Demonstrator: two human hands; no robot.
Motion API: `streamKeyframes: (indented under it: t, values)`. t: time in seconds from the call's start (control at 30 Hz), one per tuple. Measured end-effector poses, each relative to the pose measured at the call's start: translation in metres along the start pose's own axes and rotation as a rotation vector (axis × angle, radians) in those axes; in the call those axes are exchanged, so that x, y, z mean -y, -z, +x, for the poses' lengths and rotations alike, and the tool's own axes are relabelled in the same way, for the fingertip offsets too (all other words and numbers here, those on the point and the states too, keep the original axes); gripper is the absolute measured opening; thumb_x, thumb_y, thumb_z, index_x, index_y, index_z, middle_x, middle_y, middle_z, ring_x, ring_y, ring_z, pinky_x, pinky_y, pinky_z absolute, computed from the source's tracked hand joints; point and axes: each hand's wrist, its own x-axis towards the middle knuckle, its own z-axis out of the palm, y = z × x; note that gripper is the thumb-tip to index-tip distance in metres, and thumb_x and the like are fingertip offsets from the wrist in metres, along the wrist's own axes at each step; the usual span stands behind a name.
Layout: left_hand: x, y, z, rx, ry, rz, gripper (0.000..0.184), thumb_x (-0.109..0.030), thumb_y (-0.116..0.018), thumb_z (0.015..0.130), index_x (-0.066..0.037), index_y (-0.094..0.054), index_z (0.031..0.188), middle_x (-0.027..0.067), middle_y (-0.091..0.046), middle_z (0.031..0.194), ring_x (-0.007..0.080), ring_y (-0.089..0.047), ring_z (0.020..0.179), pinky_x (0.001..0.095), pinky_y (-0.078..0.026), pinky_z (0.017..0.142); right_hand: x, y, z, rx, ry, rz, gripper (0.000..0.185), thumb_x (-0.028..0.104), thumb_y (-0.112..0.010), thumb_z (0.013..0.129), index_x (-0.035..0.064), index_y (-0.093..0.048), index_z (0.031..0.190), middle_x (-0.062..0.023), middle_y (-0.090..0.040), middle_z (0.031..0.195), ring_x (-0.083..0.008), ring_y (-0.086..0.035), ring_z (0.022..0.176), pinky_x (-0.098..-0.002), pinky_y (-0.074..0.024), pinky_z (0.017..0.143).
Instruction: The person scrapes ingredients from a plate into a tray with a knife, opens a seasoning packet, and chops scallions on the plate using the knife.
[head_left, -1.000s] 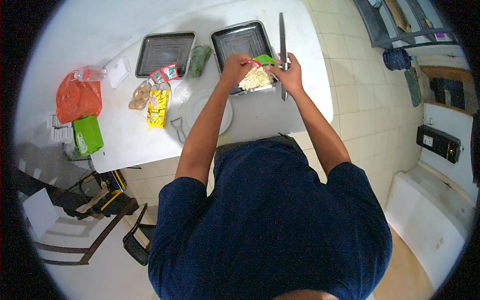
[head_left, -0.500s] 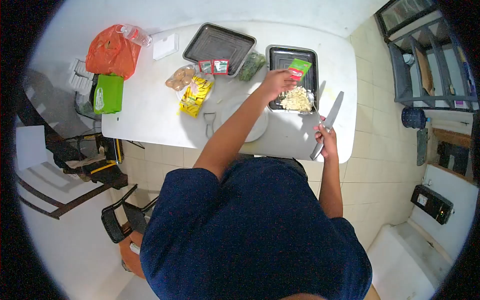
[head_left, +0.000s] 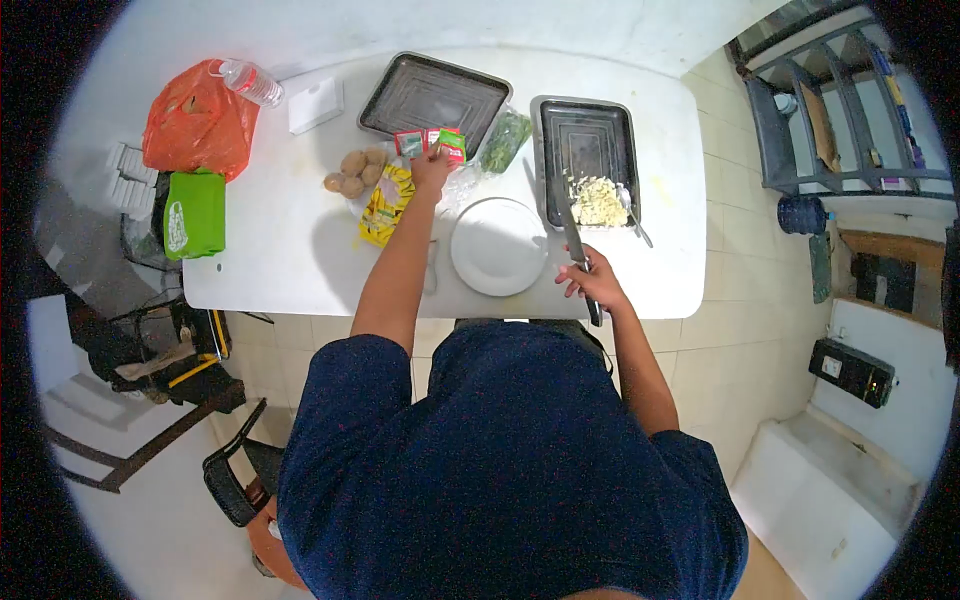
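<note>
My left hand (head_left: 431, 172) is closed on a small green and red packet (head_left: 453, 146) at the near edge of the back tray. Two red-edged packets (head_left: 410, 143) lie right beside it, partly covered by my fingers. In my right hand (head_left: 592, 279) is a knife (head_left: 573, 232), its blade pointing away from me toward the right-hand black tray (head_left: 541, 130). Chopped pale pieces (head_left: 598, 203) are heaped in that tray's near end, with a spoon (head_left: 636, 221) leaning over its rim. Between my hands sits a white plate (head_left: 498, 247).
Brown round items (head_left: 352, 174), a yellow packet (head_left: 382, 212) and bagged greens (head_left: 507, 138) surround the left hand. Behind them stands another black tray (head_left: 436, 92). A peeler (head_left: 431, 267), red bag (head_left: 198, 125), water bottle (head_left: 252, 82), white box (head_left: 316, 105) and green pouch (head_left: 195, 215) are leftward.
My left hand has carried the green and red packet left, from above the right tray to the other packets. My right hand has moved left with the knife, and the spoon now rests on the tray.
</note>
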Motion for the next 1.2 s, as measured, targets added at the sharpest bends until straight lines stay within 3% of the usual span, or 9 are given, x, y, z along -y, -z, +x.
streamKeyframes:
  t: [0.03,0.13,0.23,0.33,0.47,0.57,0.73,0.97,1.2]
  values:
    - [-0.003,0.001,0.004,0.056,-0.002,0.018,0.044,-0.016,-0.064,0.094,0.0,-0.054,0.133,0.0156,-0.068,0.093,0.0244,-0.07,0.079,0.0331,-0.06,0.069,0.005,-0.006,-0.001,0.001,0.013,-0.013,0.049,0.023,-0.07,0.09,0.0056,-0.048,0.13,-0.0102,-0.07,0.081,-0.0122,-0.063,0.054,-0.0219,-0.0397,0.044]
    - [-0.015,0.006,0.004,-0.117,-0.484,1.043,0.049,-0.028,-0.068,0.089,0.0,-0.058,0.128,0.02,-0.067,0.101,0.0349,-0.068,0.084,0.0432,-0.056,0.078,0.003,-0.017,0.003,-0.007,-0.024,-0.04,0.046,0.024,-0.068,0.092,0.0048,-0.047,0.129,-0.0098,-0.068,0.076,-0.013,-0.062,0.052,-0.0227,-0.0405,0.043]
    - [-0.017,0.011,-0.025,0.037,-0.634,0.962,0.049,-0.035,-0.07,0.084,0.0,-0.062,0.118,0.0201,-0.064,0.105,0.0404,-0.062,0.096,0.0489,-0.049,0.088,0.001,-0.028,0.002,-0.028,-0.06,-0.047,0.044,0.026,-0.066,0.094,0.0046,-0.047,0.127,-0.0094,-0.065,0.07,-0.0141,-0.061,0.05,-0.0245,-0.0413,0.042]
    - [-0.014,0.004,-0.074,0.091,-0.724,1.389,0.039,-0.032,-0.071,0.082,-0.004,-0.064,0.108,0.017,-0.063,0.104,0.0368,-0.058,0.104,0.0488,-0.046,0.09,-0.003,-0.036,0.004,-0.036,-0.006,-0.123,0.043,0.026,-0.064,0.095,0.0046,-0.046,0.127,-0.0097,-0.064,0.066,-0.0146,-0.059,0.049,-0.0257,-0.0428,0.043]
    - [-0.011,-0.003,-0.08,0.199,-0.431,1.505,0.033,-0.025,-0.072,0.081,-0.005,-0.063,0.106,0.0173,-0.065,0.104,0.0348,-0.06,0.103,0.0459,-0.048,0.09,0.017,-0.037,-0.003,-0.034,-0.053,-0.336,0.046,0.025,-0.065,0.094,0.0015,-0.045,0.129,-0.0138,-0.065,0.071,-0.0178,-0.063,0.054,-0.0311,-0.0479,0.045]
    - [-0.004,-0.002,-0.071,0.263,-0.53,0.814,0.018,-0.012,-0.069,0.083,-0.001,-0.063,0.096,0.0145,-0.069,0.095,0.0297,-0.068,0.091,0.0402,-0.053,0.081,0.02,-0.03,0.0,-0.076,-0.045,-0.592,0.045,0.03,-0.066,0.092,0.0058,-0.048,0.125,-0.0165,-0.066,0.073,-0.0259,-0.066,0.061,-0.0382,-0.0514,0.053]
    - [-0.052,-0.021,-0.087,0.302,-0.456,0.394,0.007,0.001,-0.061,0.087,0.001,-0.062,0.094,0.0107,-0.07,0.085,0.0174,-0.07,0.082,0.0302,-0.055,0.072,-0.007,-0.019,0.001,-0.328,0.069,-0.832,0.047,0.036,-0.07,0.087,0.0108,-0.051,0.122,-0.0189,-0.067,0.074,-0.0402,-0.065,0.071,-0.0477,-0.0516,0.066]
    - [-0.136,-0.046,-0.112,0.328,-0.598,0.477,0.015,-0.014,-0.066,0.091,0.0,-0.065,0.087,0.0049,-0.065,0.07,0.0096,-0.06,0.067,0.0259,-0.047,0.059,-0.003,-0.009,0.027,-0.343,0.095,-0.374,0.07,0.014,-0.084,0.074,0.0013,-0.048,0.132,-0.0122,-0.072,0.081,-0.0154,-0.068,0.078,-0.0324,-0.0544,0.07]
    - [-0.181,-0.052,-0.161,0.358,-0.34,0.214,0.022,-0.025,-0.066,0.094,-0.005,-0.065,0.085,0.0013,-0.063,0.073,0.0076,-0.056,0.066,0.0256,-0.046,0.059,0.05,-0.039,0.064,-0.166,0.652,-0.074,0.105,0.017,-0.093,0.06,-0.0019,-0.031,0.143,-0.0159,-0.063,0.125,-0.0203,-0.057,0.12,-0.0335,-0.0421,0.103]
